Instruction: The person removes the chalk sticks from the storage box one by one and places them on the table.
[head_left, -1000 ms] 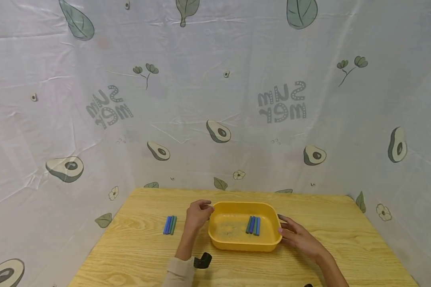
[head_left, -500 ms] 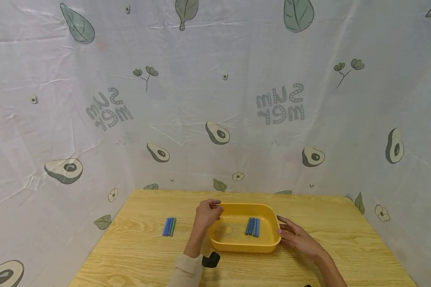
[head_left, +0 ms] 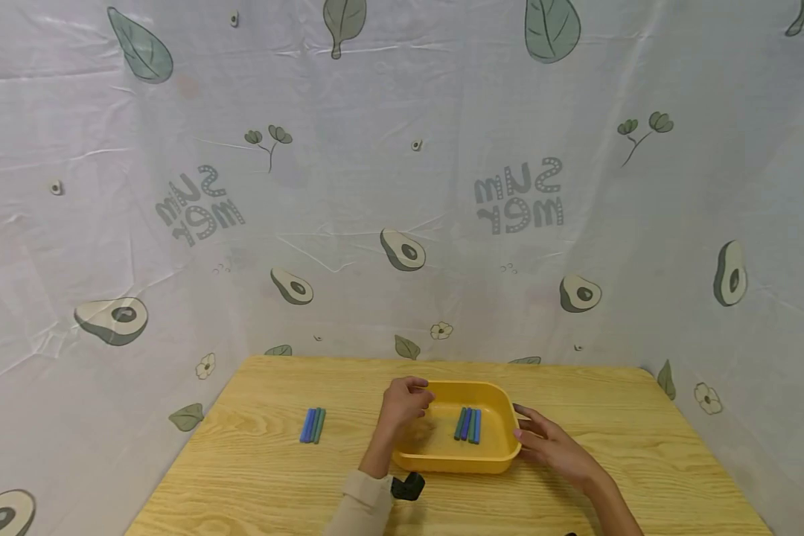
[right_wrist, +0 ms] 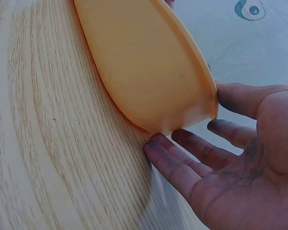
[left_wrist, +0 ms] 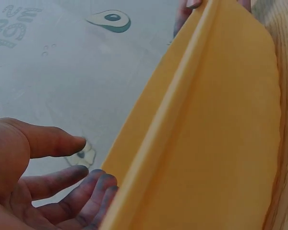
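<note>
A yellow plastic tray (head_left: 455,463) stands on the wooden table. Several blue and green chalk sticks (head_left: 467,425) lie side by side inside its right half. My left hand (head_left: 403,402) hangs over the left part of the tray, fingers loosely bent, with nothing visible between thumb and fingers in the left wrist view. At the tray's right end is my right hand (head_left: 552,447). Its extended fingertips touch the outer wall and its thumb is at the rim, as the right wrist view shows. Fingertips of both hands look dusty and dark.
Another row of several blue and green chalk sticks (head_left: 312,425) lies on the table (head_left: 241,476) left of the tray. A pale patterned curtain (head_left: 348,186) hangs behind the table. A black wrist mount (head_left: 409,486) sticks out beside my left sleeve.
My left hand has moved right, from beside the tray's left rim to over its inside. The right hand stays at the right end, and both rows of chalk sticks keep their places.
</note>
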`<action>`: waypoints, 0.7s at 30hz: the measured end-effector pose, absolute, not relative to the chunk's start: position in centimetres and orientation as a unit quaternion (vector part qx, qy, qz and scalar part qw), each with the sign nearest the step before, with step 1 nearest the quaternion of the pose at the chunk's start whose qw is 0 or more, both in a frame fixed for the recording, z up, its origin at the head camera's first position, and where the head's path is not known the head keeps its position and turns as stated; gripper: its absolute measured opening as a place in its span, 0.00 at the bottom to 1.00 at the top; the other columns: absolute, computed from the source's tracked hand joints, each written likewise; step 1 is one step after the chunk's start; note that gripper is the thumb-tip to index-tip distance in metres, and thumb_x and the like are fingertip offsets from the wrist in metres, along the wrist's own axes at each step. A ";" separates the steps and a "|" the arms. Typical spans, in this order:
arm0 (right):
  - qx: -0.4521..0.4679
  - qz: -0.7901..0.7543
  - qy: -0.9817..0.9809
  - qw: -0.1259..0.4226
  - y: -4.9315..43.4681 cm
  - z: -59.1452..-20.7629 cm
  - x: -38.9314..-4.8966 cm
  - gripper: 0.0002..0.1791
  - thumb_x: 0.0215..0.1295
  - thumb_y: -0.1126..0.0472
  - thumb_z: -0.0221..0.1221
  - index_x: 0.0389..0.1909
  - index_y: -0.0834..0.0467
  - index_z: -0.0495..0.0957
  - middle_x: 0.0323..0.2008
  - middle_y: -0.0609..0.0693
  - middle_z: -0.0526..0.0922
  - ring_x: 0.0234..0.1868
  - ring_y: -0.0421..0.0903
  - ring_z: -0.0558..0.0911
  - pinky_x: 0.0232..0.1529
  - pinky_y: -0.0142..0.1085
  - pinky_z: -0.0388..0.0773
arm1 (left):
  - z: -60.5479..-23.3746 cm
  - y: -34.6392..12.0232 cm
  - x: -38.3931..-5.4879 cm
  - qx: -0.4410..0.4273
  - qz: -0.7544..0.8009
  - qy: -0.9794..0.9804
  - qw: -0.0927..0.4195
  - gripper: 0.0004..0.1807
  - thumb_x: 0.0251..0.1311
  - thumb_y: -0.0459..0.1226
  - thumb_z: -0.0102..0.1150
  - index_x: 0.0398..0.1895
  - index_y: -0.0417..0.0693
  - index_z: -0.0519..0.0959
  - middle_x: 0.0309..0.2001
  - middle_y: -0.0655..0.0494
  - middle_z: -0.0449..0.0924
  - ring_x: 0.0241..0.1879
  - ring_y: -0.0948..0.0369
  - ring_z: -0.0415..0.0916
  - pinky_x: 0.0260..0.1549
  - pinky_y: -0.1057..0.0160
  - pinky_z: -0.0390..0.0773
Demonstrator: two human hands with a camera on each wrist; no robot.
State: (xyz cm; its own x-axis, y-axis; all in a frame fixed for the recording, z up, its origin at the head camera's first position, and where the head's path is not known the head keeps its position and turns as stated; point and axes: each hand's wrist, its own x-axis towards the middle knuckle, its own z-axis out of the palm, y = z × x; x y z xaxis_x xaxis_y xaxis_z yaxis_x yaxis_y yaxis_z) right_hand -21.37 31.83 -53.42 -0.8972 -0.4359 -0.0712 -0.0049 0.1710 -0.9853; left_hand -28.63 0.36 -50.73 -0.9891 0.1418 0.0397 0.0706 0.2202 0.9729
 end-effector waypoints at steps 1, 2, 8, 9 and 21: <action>-0.147 -0.627 0.746 0.171 31.8 -53.5 -21.4 0.41 0.89 0.56 0.47 0.86 0.68 0.35 0.79 0.83 0.51 0.75 0.72 0.72 0.69 0.50 0.81 | -50.8 0.6 -28.6 0.069 0.623 0.779 0.032 0.21 0.67 0.32 0.68 0.61 0.29 0.82 0.43 0.41 0.89 0.47 0.37 0.87 0.40 0.54 0.90; -0.146 -0.627 0.746 0.171 31.9 -53.5 -21.4 0.41 0.88 0.56 0.47 0.86 0.68 0.35 0.79 0.83 0.51 0.75 0.72 0.72 0.69 0.51 0.81 | -50.8 0.8 -28.5 0.070 0.624 0.777 0.033 0.22 0.67 0.32 0.68 0.61 0.28 0.82 0.44 0.41 0.89 0.47 0.36 0.87 0.41 0.53 0.90; -0.143 -0.628 0.746 0.172 31.8 -53.6 -21.4 0.42 0.88 0.56 0.47 0.86 0.68 0.35 0.79 0.83 0.51 0.75 0.72 0.73 0.69 0.52 0.81 | -50.7 2.1 -28.0 0.087 0.625 0.775 0.034 0.22 0.68 0.32 0.68 0.61 0.27 0.81 0.44 0.40 0.88 0.46 0.36 0.87 0.45 0.46 0.90; -0.142 -0.627 0.746 0.171 31.8 -53.6 -21.4 0.42 0.88 0.56 0.47 0.86 0.68 0.35 0.79 0.83 0.51 0.75 0.72 0.73 0.69 0.51 0.81 | -50.7 2.3 -27.9 0.090 0.624 0.775 0.034 0.22 0.68 0.32 0.68 0.60 0.27 0.81 0.44 0.40 0.88 0.46 0.36 0.87 0.45 0.46 0.90; -0.148 -0.622 0.751 0.165 31.7 -53.3 -21.2 0.42 0.88 0.56 0.47 0.86 0.69 0.36 0.79 0.83 0.50 0.75 0.73 0.71 0.69 0.52 0.81 | -51.0 4.8 -28.6 0.115 0.575 0.809 0.042 0.18 0.63 0.30 0.71 0.55 0.30 0.85 0.40 0.43 0.90 0.37 0.43 0.88 0.36 0.53 0.90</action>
